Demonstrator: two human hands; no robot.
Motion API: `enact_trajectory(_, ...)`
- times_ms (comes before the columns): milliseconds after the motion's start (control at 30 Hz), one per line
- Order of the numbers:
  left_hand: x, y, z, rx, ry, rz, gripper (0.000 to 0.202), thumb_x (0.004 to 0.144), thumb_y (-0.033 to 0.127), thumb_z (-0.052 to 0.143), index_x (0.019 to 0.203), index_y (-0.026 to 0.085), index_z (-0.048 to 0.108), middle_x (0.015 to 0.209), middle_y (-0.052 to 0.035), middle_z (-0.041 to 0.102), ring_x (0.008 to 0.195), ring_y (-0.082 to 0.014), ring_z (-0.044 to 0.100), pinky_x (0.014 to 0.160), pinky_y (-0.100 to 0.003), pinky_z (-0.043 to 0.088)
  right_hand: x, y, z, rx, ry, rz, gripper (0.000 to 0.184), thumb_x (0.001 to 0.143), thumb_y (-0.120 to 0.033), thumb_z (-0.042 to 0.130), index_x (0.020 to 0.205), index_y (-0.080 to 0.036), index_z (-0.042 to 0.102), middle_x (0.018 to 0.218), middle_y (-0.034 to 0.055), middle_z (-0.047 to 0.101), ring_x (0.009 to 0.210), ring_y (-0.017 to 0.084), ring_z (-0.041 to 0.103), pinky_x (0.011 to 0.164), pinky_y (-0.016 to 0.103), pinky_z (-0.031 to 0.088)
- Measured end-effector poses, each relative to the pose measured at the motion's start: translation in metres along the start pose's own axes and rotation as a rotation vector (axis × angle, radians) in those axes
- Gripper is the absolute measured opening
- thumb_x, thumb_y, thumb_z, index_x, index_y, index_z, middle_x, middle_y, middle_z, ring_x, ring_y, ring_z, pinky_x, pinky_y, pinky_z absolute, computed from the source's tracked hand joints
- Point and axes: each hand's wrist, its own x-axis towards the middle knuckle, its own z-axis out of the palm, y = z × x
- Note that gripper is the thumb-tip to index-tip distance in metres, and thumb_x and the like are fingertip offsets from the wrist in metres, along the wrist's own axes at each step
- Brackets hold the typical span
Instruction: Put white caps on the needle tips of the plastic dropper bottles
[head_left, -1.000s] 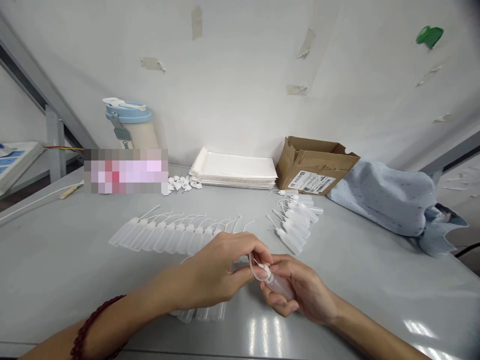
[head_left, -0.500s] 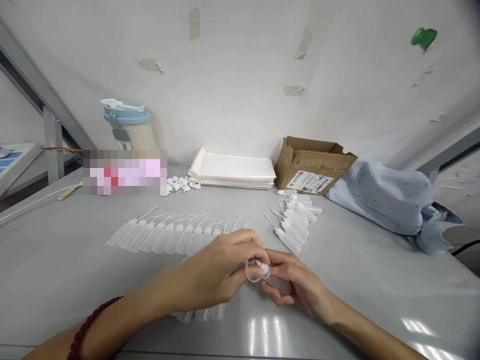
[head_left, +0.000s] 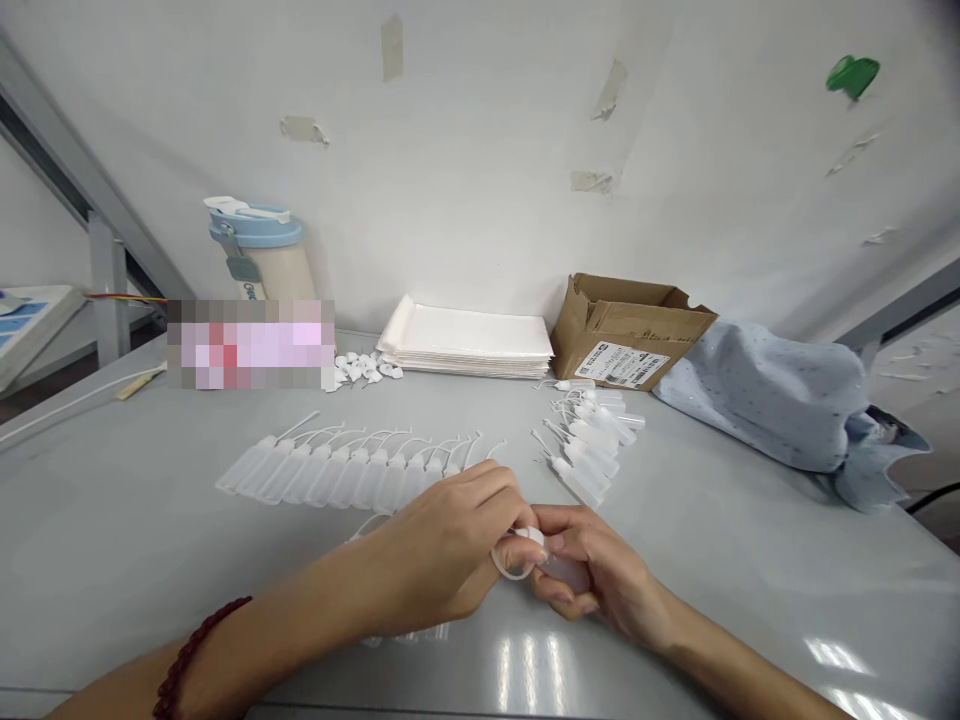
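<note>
A small translucent squeeze bottle (head_left: 562, 572) lies in my right hand (head_left: 592, 570), whose fingers wrap round its body. My left hand (head_left: 450, 545) pinches the bottle's cap end, where a thin white tether (head_left: 508, 567) curls into a loop. Both hands hover just above the grey table (head_left: 112, 540), near its front. Behind my left hand a row of several like bottles (head_left: 337, 472) lies side by side. A looser heap of the same bottles (head_left: 592, 435) sits behind my right hand. More bottles show under my left wrist (head_left: 409, 633).
At the back stand a blue-lidded jug (head_left: 262, 255), a stack of white bags (head_left: 469, 340), a pile of small white caps (head_left: 364, 367) and an open cardboard box (head_left: 630, 330). A light blue cloth (head_left: 780, 395) lies at the right. A shelf frame (head_left: 105, 270) rises on the left.
Both hands have sunk a little toward the table with the bottle. The tether has curled into a tighter loop at the cap, and my right fingers have closed further round the body.
</note>
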Motion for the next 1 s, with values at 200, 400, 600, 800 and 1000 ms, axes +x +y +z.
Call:
enact_trajectory(200, -0.002, 0.001, -0.002, -0.078, -0.024, 0.035, 0.019, 0.088, 0.006, 0.044, 0.099, 0.015, 0.057, 0.096, -0.0055, 0.054, 0.089, -0.0136, 0.049, 0.078, -0.024, 0.042, 0.003, 0.003, -0.001, 0.121, -0.009, 0.042, 0.015, 0.07, -0.023, 0.046, 0.071, -0.011, 0.055, 0.055, -0.0012, 0.043, 0.04, 0.003, 0.026, 0.035, 0.017, 0.01)
enact_trajectory(400, -0.003, 0.001, -0.004, -0.215, -0.009, -0.021, 0.027, 0.084, 0.002, 0.049, 0.102, 0.017, 0.062, 0.101, -0.0041, 0.057, 0.088, -0.0106, 0.055, 0.079, -0.021, 0.043, 0.002, 0.003, 0.0, 0.144, -0.046, 0.017, 0.016, 0.07, -0.02, 0.047, 0.074, -0.009, 0.058, 0.064, 0.0022, 0.049, 0.043, 0.003, 0.033, 0.036, 0.016, 0.013)
enact_trajectory(600, 0.001, 0.004, -0.008, -0.334, 0.013, -0.12, 0.021, 0.084, 0.012, 0.058, 0.099, 0.02, 0.07, 0.092, -0.0018, 0.06, 0.08, -0.01, 0.058, 0.072, -0.021, 0.045, 0.002, 0.003, 0.0, 0.105, -0.083, -0.023, 0.017, 0.076, -0.025, 0.048, 0.072, -0.01, 0.056, 0.05, -0.0048, 0.038, 0.04, 0.003, 0.025, 0.036, 0.018, 0.013)
enact_trajectory(800, 0.004, 0.007, -0.007, -0.345, 0.107, -0.094, 0.028, 0.081, 0.008, 0.059, 0.105, 0.021, 0.067, 0.091, -0.0014, 0.068, 0.084, -0.0125, 0.06, 0.079, -0.024, 0.046, 0.002, 0.003, 0.001, 0.089, -0.026, -0.017, 0.027, 0.082, -0.037, 0.056, 0.072, -0.012, 0.055, 0.055, -0.0037, 0.042, 0.04, 0.003, 0.027, 0.035, 0.018, 0.012)
enact_trajectory(1000, 0.001, 0.012, -0.016, -0.285, -0.003, -0.209, 0.021, 0.082, 0.024, 0.062, 0.103, 0.023, 0.063, 0.097, 0.0005, 0.065, 0.088, -0.0132, 0.057, 0.081, -0.026, 0.044, 0.001, 0.001, 0.001, 0.015, 0.013, -0.042, 0.021, 0.084, -0.035, 0.056, 0.084, -0.014, 0.057, 0.051, -0.0064, 0.037, 0.044, 0.005, 0.025, 0.039, 0.019, 0.013)
